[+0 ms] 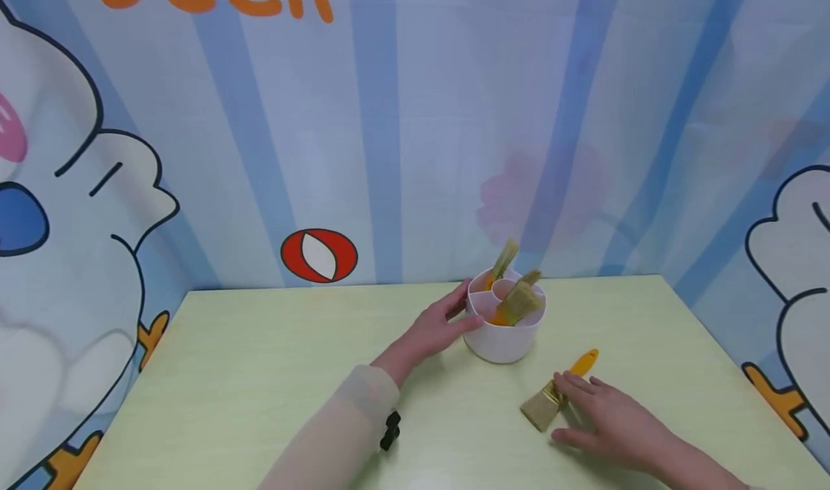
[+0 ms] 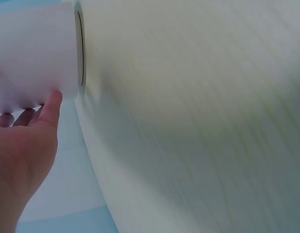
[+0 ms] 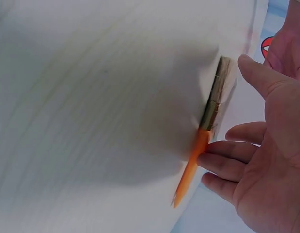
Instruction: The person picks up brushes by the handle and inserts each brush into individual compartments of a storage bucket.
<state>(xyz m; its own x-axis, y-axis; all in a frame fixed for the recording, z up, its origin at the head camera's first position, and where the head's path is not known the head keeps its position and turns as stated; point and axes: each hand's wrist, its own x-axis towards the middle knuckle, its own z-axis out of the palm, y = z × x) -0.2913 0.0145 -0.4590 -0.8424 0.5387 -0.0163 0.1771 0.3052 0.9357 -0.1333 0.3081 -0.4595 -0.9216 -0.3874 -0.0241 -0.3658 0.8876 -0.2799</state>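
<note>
Pale green table (image 1: 259,375), backed by a striped blue cartoon wall (image 1: 402,130), carries everything shown. Nearest you, your right hand (image 1: 612,421) lies flat on the tabletop, fingers straight and spread, holding nothing; its fingertips touch the metal band of the loose paintbrush (image 1: 556,393). That brush lies flat, bristles toward you and orange handle pointing away to the right; in the right wrist view your hand (image 3: 266,160) sits just beside the brush (image 3: 208,131), thumb extended near the bristles. On your left forearm, a sheer sleeve (image 1: 337,425) bears a small black clip (image 1: 390,430). Farther out, your left hand (image 1: 437,328) rests against the left wall of the white brush pot (image 1: 502,339), fingers relaxed and only gently bent along it, thumb on the near side; the left wrist view shows the hand (image 2: 23,145) against the pot (image 2: 33,53). Two brushes (image 1: 519,299) stand bristles-up inside the pot's compartments
</note>
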